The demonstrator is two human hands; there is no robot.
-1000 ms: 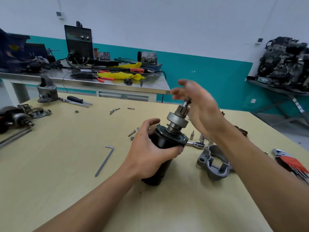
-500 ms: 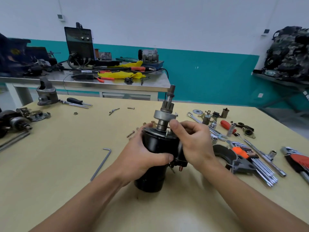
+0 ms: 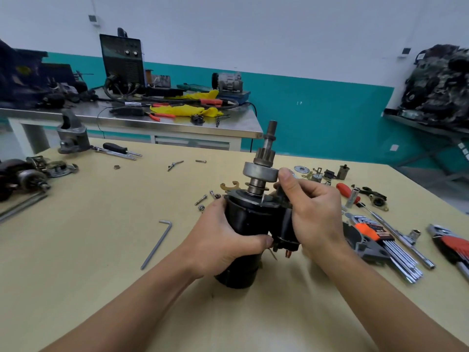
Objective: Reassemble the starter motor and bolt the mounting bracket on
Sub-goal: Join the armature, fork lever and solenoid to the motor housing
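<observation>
Two holds | left hand (image 3: 223, 242) still wraps starter motor (image 3: 247, 222) | right hand (image 3: 317, 219) fingers (image 3: 308, 193) newly grip it

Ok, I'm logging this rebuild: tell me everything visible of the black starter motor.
The black cylindrical starter motor stands roughly upright, base on the pale wooden table. A grey metal shaft with a toothed pinion gear and wider drum rises from its top. The left hand grips its body; the right hand holds the smaller black solenoid at its side.
</observation>
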